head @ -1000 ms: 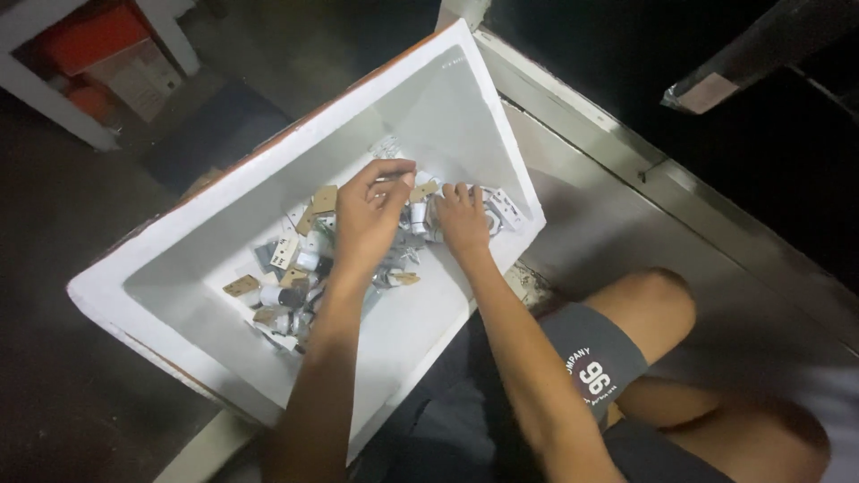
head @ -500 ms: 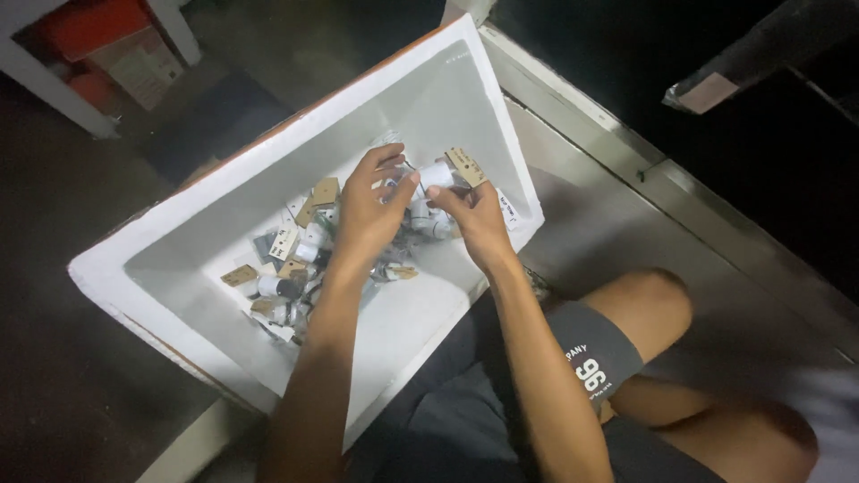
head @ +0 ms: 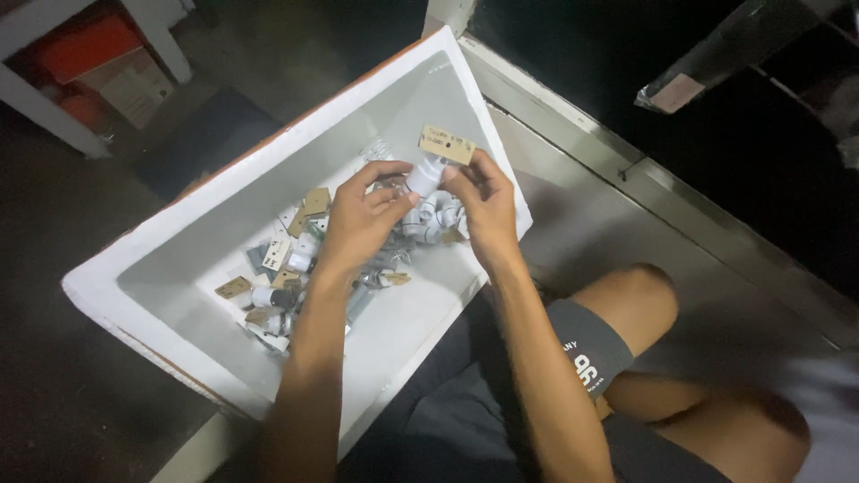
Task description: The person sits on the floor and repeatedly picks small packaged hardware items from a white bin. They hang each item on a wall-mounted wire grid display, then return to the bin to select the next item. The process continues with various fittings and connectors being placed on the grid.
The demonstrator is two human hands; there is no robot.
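Observation:
Both my hands are raised over a white foam box that rests on my lap. Between them they hold a small white cylindrical part with a tan cardboard tag tied to it. My left hand pinches the part from the left. My right hand grips it from the right, just under the tag. Below them, on the box floor, lies a heap of several similar small white and grey parts with tan tags.
I sit with bent knees in dark shorts on a grey floor. A metal rail runs diagonally on the right. At the top left stand white shelf legs with orange and brown boxes.
Both hands have lifted out of the heap, bringing one tagged white part up above the box. The tag now stands clear above my fingers.

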